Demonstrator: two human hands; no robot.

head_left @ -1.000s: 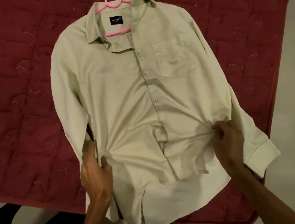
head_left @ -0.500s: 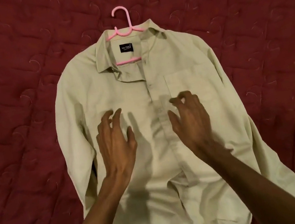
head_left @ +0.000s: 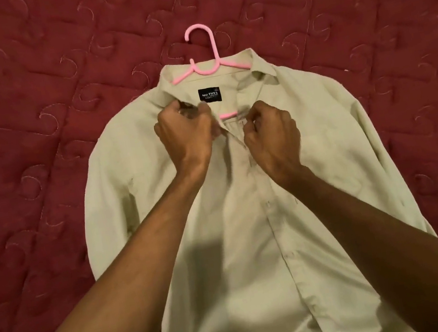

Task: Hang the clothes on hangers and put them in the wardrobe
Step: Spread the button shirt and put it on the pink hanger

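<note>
Buttoning at the neck looks like the step in hand. The shirt (head_left: pixel 242 263) already has the pink hanger (head_left: pixel 206 69) inside it, and both hands are clamped on the shirt just below the open collar (head_left: pixel 260 72). The left hand (head_left: pixel 185 136) pinches the collar edge beside the black label (head_left: pixel 209 95). The right hand (head_left: pixel 272 133) curls around the top of the placket (head_left: pixel 240 145). The two hands sit close together without touching.

Judging by this, the next move calls for bringing the two front edges together over the hanger's lower bar and fastening the top button. After that, the shirt can be lifted by the hook and carried to the wardrobe, which is not in view.

The shirt is pale beige with long sleeves and lies face up and flat on a quilted maroon bed cover (head_left: pixel 29 110). Its collar points away from the person, and the hanger's hook pokes out beyond it. Lower buttons (head_left: pixel 268 204) appear done up. The thin cloth wrinkles easily, so it could slip off the hanger's shoulders if pulled unevenly.
</note>
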